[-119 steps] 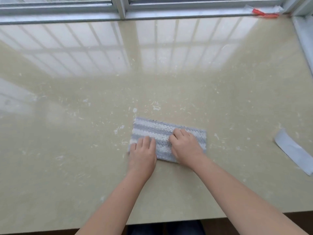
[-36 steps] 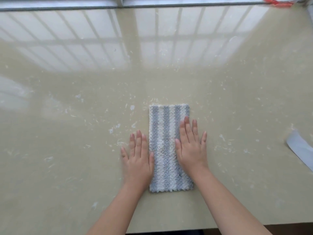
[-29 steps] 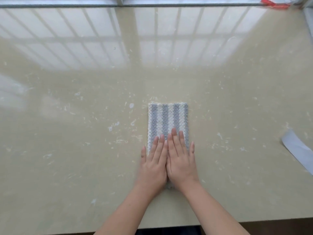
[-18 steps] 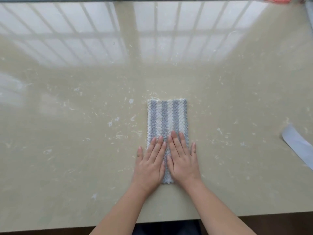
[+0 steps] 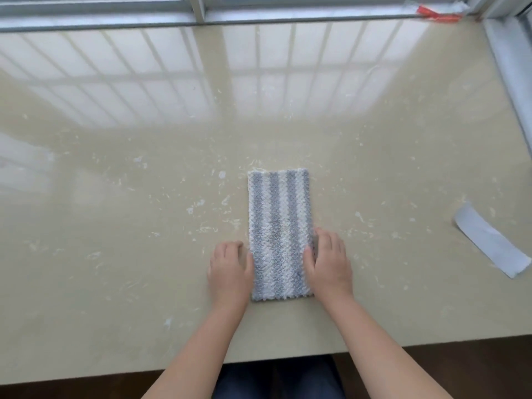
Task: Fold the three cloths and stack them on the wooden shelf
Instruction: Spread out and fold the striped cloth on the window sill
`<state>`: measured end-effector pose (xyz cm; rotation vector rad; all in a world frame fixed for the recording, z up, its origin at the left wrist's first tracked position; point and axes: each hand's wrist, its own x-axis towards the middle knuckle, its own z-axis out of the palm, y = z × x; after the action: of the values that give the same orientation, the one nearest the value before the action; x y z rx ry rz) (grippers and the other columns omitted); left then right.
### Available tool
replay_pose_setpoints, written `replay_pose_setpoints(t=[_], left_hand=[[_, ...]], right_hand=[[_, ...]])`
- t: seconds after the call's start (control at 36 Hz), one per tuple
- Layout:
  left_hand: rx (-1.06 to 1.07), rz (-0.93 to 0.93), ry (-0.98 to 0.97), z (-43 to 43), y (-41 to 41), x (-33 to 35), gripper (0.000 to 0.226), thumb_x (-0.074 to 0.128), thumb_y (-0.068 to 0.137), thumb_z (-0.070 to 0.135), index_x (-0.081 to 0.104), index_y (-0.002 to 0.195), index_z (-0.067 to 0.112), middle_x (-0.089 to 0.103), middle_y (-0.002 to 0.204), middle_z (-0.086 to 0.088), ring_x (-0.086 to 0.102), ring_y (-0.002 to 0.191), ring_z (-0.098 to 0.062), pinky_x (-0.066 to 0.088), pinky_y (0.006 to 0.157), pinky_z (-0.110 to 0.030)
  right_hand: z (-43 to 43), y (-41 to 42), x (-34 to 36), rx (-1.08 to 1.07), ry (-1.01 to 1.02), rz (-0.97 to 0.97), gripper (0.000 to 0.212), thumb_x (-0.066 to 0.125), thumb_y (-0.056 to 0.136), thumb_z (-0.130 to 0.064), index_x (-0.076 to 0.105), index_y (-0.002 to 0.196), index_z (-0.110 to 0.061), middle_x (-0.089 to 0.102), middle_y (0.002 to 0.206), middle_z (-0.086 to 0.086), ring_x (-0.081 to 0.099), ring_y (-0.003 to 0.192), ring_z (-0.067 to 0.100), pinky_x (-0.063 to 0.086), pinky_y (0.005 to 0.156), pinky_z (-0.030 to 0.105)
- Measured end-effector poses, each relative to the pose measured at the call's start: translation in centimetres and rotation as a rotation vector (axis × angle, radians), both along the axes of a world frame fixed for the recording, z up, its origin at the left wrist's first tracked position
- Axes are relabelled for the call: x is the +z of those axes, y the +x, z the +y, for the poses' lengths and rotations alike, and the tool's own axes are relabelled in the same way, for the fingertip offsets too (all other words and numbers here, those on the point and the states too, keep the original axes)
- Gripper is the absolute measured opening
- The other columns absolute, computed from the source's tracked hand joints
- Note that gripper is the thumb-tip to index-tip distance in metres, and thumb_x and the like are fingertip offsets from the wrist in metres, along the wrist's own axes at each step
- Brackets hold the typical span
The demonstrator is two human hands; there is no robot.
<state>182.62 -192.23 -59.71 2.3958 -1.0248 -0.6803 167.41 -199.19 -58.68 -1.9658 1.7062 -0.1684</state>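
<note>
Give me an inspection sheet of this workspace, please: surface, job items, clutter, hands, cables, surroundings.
Surface: glossy beige countertop, white flecks.
Job's things: one grey-and-white striped cloth, folded long, flat; shelf not in view.
Clutter: grey strip at right; red scrap by window.
Hands: left hand and right hand flank the cloth's near end, fingers curled; grip unclear.
Cables: nothing seen.
Surroundings: window frame along far edge.

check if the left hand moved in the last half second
Yes: the left hand slid left, from on the unmoved striped cloth to its left edge.
</note>
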Motion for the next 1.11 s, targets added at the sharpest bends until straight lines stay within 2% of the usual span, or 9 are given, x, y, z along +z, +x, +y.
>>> replay_pose_setpoints(t=[0.14,0.33,0.56,0.72,0.81,0.89,0.97,1.06,1.11], left_hand=[[0.175,0.248,0.432,-1.7,-0.9,2.3,0.038,0.067,0.079,0.035,0.051,0.103,0.010,0.055,0.105,-0.007,0.055,0.100,-0.027,0.045,0.083,-0.037],[0.227,0.349,0.706,-2.2,-1.5,3.3,0.028,0.065,0.072,0.025,0.059,0.095,0.010,0.059,0.112,-0.014,0.060,0.098,-0.030,0.050,0.077,-0.035],[0.274,0.323,0.658,-1.5,-3.0,3.5,0.013,0.058,0.073,0.020,0.060,0.085,0.013,0.059,0.107,-0.012,0.060,0.093,-0.029,0.051,0.080,-0.033],[0.333,0.444,0.503,-0.9,-3.5,4.1,0.028,0.058,0.081,0.012,0.039,0.060,0.011,0.046,0.065,-0.005,0.050,0.072,-0.029,0.036,0.062,-0.028],[0.469,0.580,0.393,-0.5,-3.2,3.7,0.032,0.058,0.078,0.006,0.036,0.055,0.009,0.035,0.054,-0.004,0.034,0.053,-0.023,0.030,0.054,-0.028],[0.470,0.642,0.321,0.1,-2.5,3.9,0.013,0.058,0.078,0.010,0.045,0.078,0.009,0.050,0.071,-0.004,0.047,0.062,-0.023,0.051,0.065,-0.035],[0.375,0.691,0.310,1.1,-1.5,4.1,0.042,0.052,0.084,0.015,0.040,0.124,0.020,0.059,0.097,-0.007,0.058,0.082,-0.024,0.053,0.085,-0.041],[0.199,0.746,0.221,2.1,-0.5,4.6,0.063,0.044,0.089,0.009,0.025,0.142,0.037,0.051,0.071,0.001,0.046,0.062,-0.017,0.049,0.070,-0.030],[0.138,0.813,0.215,2.4,0.0,5.1,0.058,0.040,0.091,0.004,0.034,0.139,0.036,0.041,0.065,0.002,0.039,0.058,-0.014,0.043,0.062,-0.027]], right_hand=[[0.0,-0.1,1.9,-0.422,0.417,-0.134,0.055,0.063,0.084,-0.036,0.044,0.125,-0.005,0.050,0.114,0.006,0.051,0.099,0.020,0.037,0.078,0.025],[1.4,0.1,1.3,-0.509,0.710,0.021,0.062,0.074,0.073,-0.034,0.047,0.118,-0.001,0.057,0.118,0.014,0.058,0.101,0.027,0.042,0.074,0.028],[2.0,1.1,1.0,-0.561,0.690,0.168,0.051,0.071,0.071,-0.036,0.059,0.114,-0.010,0.056,0.121,0.012,0.054,0.113,0.030,0.047,0.089,0.033],[2.3,1.0,1.1,-0.566,0.693,0.048,0.038,0.066,0.072,-0.023,0.059,0.103,-0.002,0.063,0.096,0.010,0.061,0.083,0.027,0.040,0.060,0.025],[1.9,0.7,1.9,-0.604,0.657,-0.077,0.040,0.065,0.078,-0.015,0.050,0.110,0.003,0.054,0.084,0.007,0.052,0.073,0.024,0.034,0.058,0.026],[1.9,0.0,3.1,-0.533,0.619,-0.269,0.044,0.057,0.084,-0.008,0.037,0.123,-0.006,0.047,0.076,0.001,0.048,0.066,0.019,0.035,0.058,0.028],[2.3,-0.9,3.7,-0.355,0.636,-0.398,0.066,0.048,0.089,-0.006,0.022,0.143,-0.032,0.048,0.070,-0.007,0.043,0.055,0.007,0.035,0.050,0.018],[2.4,-1.4,3.8,-0.242,0.695,-0.504,0.063,0.046,0.092,-0.004,0.028,0.141,-0.039,0.055,0.108,-0.016,0.045,0.068,-0.006,0.038,0.059,0.008],[2.3,-1.6,4.0,-0.191,0.709,-0.507,0.051,0.046,0.093,-0.004,0.045,0.132,-0.036,0.051,0.126,-0.015,0.051,0.086,-0.005,0.039,0.071,0.010]])
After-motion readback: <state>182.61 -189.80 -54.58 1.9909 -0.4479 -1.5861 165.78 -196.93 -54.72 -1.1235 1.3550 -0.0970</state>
